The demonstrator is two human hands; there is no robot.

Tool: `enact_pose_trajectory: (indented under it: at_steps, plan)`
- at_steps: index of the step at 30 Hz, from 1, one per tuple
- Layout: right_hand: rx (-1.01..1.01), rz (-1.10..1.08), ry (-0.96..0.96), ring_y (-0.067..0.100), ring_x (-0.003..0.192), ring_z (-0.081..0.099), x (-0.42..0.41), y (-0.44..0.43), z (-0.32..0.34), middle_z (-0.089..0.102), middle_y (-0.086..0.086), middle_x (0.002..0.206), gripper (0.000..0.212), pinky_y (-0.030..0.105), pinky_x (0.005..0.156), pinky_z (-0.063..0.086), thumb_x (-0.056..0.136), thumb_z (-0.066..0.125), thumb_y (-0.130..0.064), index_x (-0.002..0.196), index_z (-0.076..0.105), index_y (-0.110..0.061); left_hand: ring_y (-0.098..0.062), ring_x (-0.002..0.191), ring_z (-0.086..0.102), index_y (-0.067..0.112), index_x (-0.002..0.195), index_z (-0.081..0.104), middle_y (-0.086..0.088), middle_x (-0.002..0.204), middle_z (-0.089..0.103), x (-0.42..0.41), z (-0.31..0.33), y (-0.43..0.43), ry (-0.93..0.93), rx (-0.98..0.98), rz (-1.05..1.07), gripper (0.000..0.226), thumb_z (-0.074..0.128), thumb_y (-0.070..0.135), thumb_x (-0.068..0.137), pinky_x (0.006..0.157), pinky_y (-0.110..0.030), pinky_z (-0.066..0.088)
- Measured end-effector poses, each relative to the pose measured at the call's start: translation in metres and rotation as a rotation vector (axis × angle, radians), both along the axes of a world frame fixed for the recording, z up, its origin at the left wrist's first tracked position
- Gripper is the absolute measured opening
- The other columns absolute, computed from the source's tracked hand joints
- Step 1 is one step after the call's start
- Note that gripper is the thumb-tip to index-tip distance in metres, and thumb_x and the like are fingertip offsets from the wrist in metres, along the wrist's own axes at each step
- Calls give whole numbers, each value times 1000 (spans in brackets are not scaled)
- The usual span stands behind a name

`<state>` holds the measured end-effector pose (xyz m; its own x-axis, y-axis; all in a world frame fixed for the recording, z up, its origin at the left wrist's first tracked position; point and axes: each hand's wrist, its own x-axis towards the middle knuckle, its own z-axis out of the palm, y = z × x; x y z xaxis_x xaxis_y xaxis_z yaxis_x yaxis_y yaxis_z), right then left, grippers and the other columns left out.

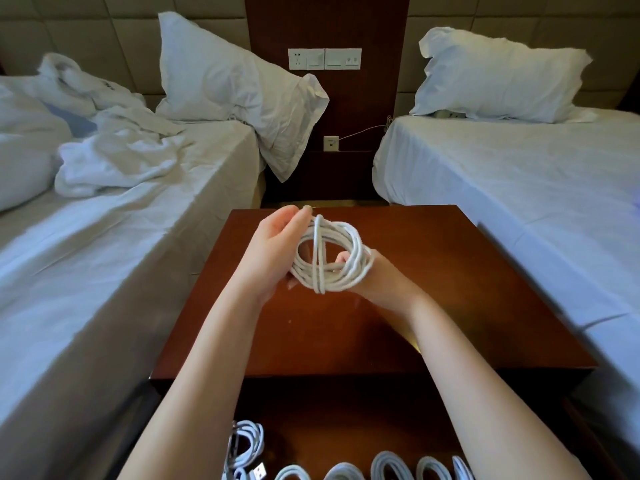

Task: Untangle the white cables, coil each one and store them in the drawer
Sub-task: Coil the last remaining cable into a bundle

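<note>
1. As I watch through the head camera, the coiled white cable (336,280) is at centre frame, held above the dark wooden table (467,289).
2. The left hand (273,251) has its grip curled, fingertips pinching the strand that crosses the coil's top.
3. The right hand (381,277) has its grip closed on the coil's lower right, fingers through the loop.
4. At the bottom edge, more coiled cables (391,467) lie in the open drawer (346,434).

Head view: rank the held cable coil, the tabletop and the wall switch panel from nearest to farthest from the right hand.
1. The cable coil, gripped by the right hand.
2. The tabletop, directly below.
3. The wall switch panel, far back, centre.
</note>
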<state>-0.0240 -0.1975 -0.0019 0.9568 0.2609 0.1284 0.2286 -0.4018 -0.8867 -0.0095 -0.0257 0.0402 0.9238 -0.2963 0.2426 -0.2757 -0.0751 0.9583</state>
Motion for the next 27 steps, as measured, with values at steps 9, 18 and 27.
enact_pose_trajectory:
  at_steps: [9,18,27]
  plan:
    - [35,-57,32,44,100,61,-7,-12,5,65,26,104,51,61,95,46,82,68,-44,105,63,0,-17,40,45,-1,86,59,-7,58,55,-11,2,-6,-103,289,-223,45,52,42,94,34,-21,33]
    - [-56,-96,-6,3,64,51,-11,-21,21,57,-15,63,25,28,70,43,101,49,-27,83,66,-20,-3,38,32,11,64,49,12,44,39,-3,-12,-11,-102,485,-124,45,54,48,91,39,-17,28]
    - [-141,-145,-35,6,66,50,-13,-12,31,58,-5,72,25,22,68,43,101,45,-14,96,70,-18,-4,46,40,17,65,53,7,56,48,10,-24,-3,-266,579,91,42,50,48,93,46,-17,31]
